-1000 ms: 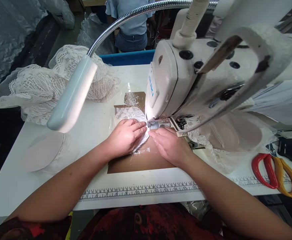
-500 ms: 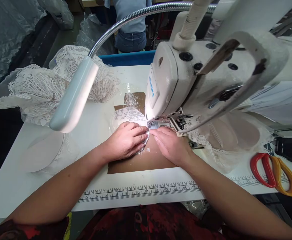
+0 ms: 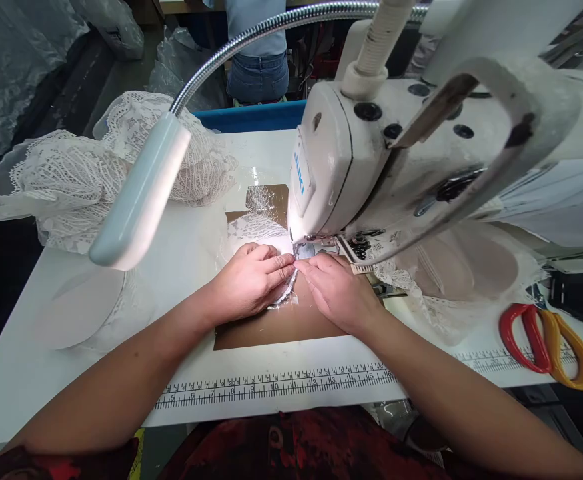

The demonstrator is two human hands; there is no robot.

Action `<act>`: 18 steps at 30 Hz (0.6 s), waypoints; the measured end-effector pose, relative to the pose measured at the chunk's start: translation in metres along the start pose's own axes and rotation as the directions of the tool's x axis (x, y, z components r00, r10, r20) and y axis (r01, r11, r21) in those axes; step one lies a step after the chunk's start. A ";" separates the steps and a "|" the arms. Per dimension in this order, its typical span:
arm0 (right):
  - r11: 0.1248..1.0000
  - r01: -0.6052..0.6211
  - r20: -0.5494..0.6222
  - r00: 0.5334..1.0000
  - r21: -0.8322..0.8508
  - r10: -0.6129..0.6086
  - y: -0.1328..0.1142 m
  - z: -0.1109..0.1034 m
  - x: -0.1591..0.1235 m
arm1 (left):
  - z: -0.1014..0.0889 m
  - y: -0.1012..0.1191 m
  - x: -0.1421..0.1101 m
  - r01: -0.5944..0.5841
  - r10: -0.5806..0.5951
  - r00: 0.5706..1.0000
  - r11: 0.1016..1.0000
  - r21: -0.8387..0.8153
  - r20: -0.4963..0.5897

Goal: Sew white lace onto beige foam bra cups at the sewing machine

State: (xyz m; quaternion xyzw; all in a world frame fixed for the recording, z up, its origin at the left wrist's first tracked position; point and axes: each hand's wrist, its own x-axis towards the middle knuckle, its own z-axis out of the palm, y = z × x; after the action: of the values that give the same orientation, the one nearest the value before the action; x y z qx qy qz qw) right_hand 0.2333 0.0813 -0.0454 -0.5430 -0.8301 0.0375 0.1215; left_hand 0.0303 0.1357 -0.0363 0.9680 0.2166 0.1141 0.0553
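Observation:
A white lace piece (image 3: pixel 254 229), rounded like a cup, lies under the needle end of a white sewing machine (image 3: pixel 328 160). My left hand (image 3: pixel 256 280) rests over it, fingers bent and pressed together on the lace near its edge. Close to the needle, my right hand (image 3: pixel 341 290) has thumb and fingers closed at the same edge; exactly what is pinched there is partly hidden. The fingertips of both hands almost meet just in front of the presser foot. Beneath them a brown sheet (image 3: pixel 276 331) covers the machine bed.
A grey lamp (image 3: pixel 141 193) hangs over the table's left side. Lace fabric (image 3: pixel 71 180) is heaped behind it, and a beige cup piece (image 3: pixel 88 303) lies nearer. More lace cups (image 3: pixel 451 267), scissors (image 3: pixel 548 343) and a printed ruler (image 3: pixel 281 385) are around. A person (image 3: pixel 256 60) sits beyond.
The lace piece has shifted slightly at the needle, with both hands still on it. The whole view has moved a little.

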 end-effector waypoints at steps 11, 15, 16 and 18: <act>0.999 -0.030 -0.009 1.000 -0.010 0.030 -0.002 0.000 0.001 | -0.001 -0.001 0.001 0.060 -0.061 0.998 0.997 -0.054 -0.011; 0.999 -0.021 -0.027 0.999 0.024 0.022 0.001 0.001 -0.001 | -0.002 -0.001 -0.001 0.107 -0.115 0.993 0.982 -0.158 -0.041; 0.999 -0.017 -0.029 0.999 0.036 0.018 0.002 0.001 -0.002 | -0.002 -0.001 -0.001 0.118 -0.131 0.990 0.975 -0.186 -0.056; 0.998 -0.014 -0.034 0.999 0.060 0.016 0.005 0.001 -0.004 | -0.002 0.000 -0.001 0.137 -0.159 0.984 0.964 -0.229 -0.084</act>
State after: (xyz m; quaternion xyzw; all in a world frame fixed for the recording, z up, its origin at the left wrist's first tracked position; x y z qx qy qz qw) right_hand 0.2386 0.0796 -0.0479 -0.5458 -0.8223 0.0541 0.1518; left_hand 0.0290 0.1352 -0.0343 0.9297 0.2768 0.1823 0.1607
